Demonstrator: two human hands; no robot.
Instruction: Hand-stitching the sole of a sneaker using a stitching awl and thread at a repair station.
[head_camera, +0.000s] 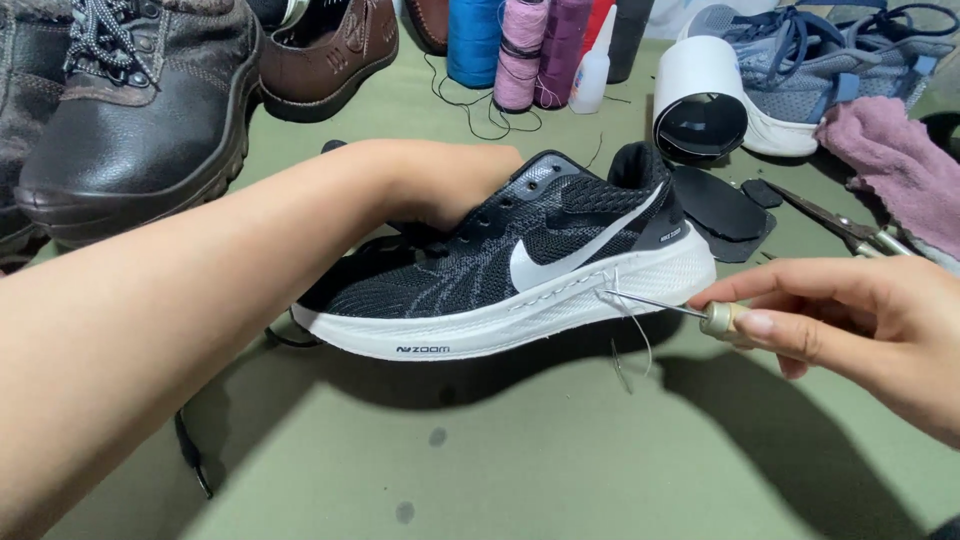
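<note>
A black knit running shoe with a white sole is held up on its side over the green table. My left hand is pushed inside the shoe's opening, so the fingers are hidden. My right hand grips a stitching awl by its handle. The awl's thin metal needle points left at the white sole's upper edge, where a pale thread loops down from a row of stitches.
Behind the shoe are a dark work boot, a brown shoe, spools of thread, a glue bottle, a white roll, black insole pieces, scissors, a pink cloth and a grey-blue sneaker.
</note>
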